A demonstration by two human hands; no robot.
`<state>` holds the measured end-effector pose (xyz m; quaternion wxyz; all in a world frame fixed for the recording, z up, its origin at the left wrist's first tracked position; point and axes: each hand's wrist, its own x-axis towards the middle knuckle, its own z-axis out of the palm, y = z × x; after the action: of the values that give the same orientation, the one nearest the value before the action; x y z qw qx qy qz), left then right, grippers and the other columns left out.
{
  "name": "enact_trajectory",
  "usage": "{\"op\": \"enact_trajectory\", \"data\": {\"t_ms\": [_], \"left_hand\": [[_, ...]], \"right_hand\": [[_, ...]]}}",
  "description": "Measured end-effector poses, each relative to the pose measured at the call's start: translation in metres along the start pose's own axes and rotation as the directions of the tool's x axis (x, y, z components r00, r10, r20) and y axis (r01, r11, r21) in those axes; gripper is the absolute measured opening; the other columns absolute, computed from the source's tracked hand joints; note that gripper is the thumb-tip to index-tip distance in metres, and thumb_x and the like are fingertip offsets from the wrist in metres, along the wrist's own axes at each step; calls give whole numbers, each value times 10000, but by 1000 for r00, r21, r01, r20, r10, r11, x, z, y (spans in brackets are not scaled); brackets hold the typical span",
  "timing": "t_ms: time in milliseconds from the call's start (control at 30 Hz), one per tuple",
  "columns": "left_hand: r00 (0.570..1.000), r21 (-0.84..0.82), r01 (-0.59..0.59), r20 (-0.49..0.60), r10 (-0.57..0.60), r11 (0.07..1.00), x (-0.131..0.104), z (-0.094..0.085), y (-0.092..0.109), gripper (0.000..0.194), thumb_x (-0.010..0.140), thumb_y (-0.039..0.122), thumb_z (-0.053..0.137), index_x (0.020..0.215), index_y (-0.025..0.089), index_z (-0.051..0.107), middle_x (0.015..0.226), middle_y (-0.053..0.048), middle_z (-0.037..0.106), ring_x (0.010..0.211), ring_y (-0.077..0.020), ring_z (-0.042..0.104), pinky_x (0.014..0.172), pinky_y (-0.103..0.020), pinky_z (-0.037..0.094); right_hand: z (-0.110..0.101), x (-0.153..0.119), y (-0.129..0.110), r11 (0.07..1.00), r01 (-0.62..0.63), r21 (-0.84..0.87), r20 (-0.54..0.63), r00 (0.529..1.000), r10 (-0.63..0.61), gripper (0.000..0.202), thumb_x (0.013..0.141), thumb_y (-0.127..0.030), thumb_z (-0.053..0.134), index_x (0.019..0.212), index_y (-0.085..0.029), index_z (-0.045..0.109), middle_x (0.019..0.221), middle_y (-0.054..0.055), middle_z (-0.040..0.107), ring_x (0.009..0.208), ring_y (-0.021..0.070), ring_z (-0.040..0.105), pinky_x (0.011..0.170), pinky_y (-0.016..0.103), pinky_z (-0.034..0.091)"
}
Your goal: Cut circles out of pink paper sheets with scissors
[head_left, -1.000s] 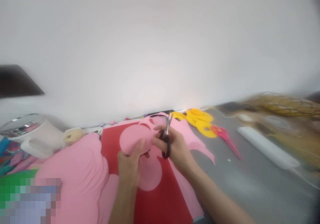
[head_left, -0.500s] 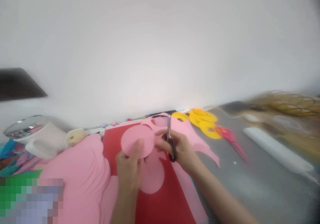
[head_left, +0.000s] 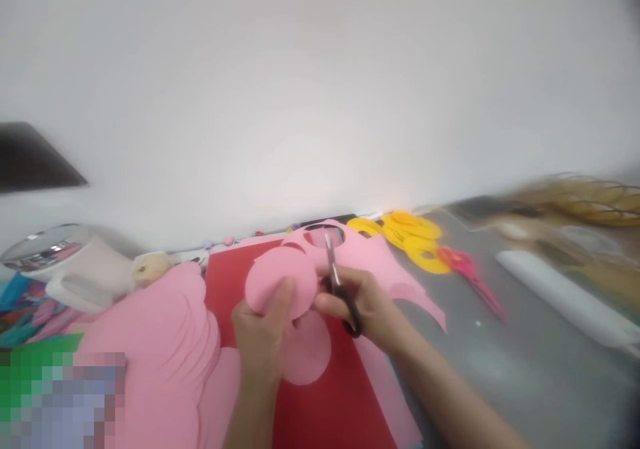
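My left hand (head_left: 265, 322) is closed on a round pink paper piece (head_left: 267, 279), its thumb flat on top. The black-handled scissors (head_left: 345, 295) are in my right hand (head_left: 363, 302), blades pointing up and away, right beside the disc's right edge. Whether the blades touch the paper I cannot tell. Below the held piece another pink paper circle (head_left: 307, 352) lies on a red sheet (head_left: 330, 412). Behind my hands a pink paper offcut (head_left: 380, 262) with rounded cut-outs spreads to the right.
Left stands a stack of pink paper shapes (head_left: 145, 342) beside a white mug (head_left: 90, 269). To the right lie yellow paper rings (head_left: 407, 232), pink scissors (head_left: 475, 279) and a white roll-like object (head_left: 560, 295) on the grey table (head_left: 500, 382). A white wall rises behind.
The scissors in my right hand have tilted, their tips leaning further left and their handles lower right. The held pink disc has turned and shifted slightly right. The view has moved a little.
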<state>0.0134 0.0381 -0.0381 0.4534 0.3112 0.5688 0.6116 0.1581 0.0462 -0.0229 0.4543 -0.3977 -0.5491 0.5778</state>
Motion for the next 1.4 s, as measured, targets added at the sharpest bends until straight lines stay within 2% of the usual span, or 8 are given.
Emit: {"op": "enact_trajectory", "data": {"t_ms": [100, 333, 500, 767, 1100, 1400], "left_hand": [[996, -40, -41, -83, 38, 998, -1, 2, 2, 297, 535, 352, 832, 476, 169, 606, 429, -19, 563, 365, -166, 534, 317, -266, 414], [994, -92, -67, -90, 58, 994, -1, 0, 7, 342, 595, 368, 807, 448, 172, 570, 405, 6, 507, 352, -135, 487, 325, -263, 403], [994, -11, -52, -99, 50, 999, 1, -2, 5, 385, 551, 384, 826, 394, 183, 538, 384, 1, 490, 355, -141, 481, 332, -277, 408], [984, 98, -100, -138, 113, 990, -6, 1, 7, 340, 573, 394, 799, 429, 204, 556, 407, -7, 533, 389, -159, 518, 362, -272, 431], [988, 82, -98, -109, 107, 992, -8, 0, 10, 375, 597, 356, 783, 383, 210, 512, 356, 4, 485, 340, -136, 465, 353, -272, 388], [993, 61, -81, -78, 86, 995, -9, 1, 13, 385, 569, 317, 791, 356, 202, 493, 354, 13, 471, 348, -116, 448, 361, -255, 383]], "right_hand": [[-4, -2, -1, 998, -60, 6, 169, 984, 58, 400, 662, -478, 828, 815, -167, 628, 662, -24, 540, 604, 121, 458, 553, 250, 376], [1, -4, -4, 995, -95, 38, 256, 963, 82, 470, 619, -540, 838, 804, -167, 620, 689, -15, 524, 628, 123, 446, 546, 234, 373], [4, -4, -4, 995, -89, 49, 241, 968, 74, 444, 630, -523, 838, 777, -169, 614, 651, -31, 485, 593, 110, 404, 528, 231, 339], [4, -5, -3, 995, -96, 28, 217, 972, 88, 436, 635, -519, 837, 783, -168, 626, 603, -50, 446, 562, 101, 372, 505, 230, 315], [7, -6, -2, 992, -95, 84, 202, 976, 77, 434, 636, -515, 833, 758, -163, 611, 611, -48, 467, 565, 100, 393, 532, 235, 352], [11, -6, -9, 997, -80, 19, 170, 983, 75, 370, 708, -495, 786, 756, -151, 659, 670, -12, 537, 626, 122, 451, 584, 250, 380]]}}
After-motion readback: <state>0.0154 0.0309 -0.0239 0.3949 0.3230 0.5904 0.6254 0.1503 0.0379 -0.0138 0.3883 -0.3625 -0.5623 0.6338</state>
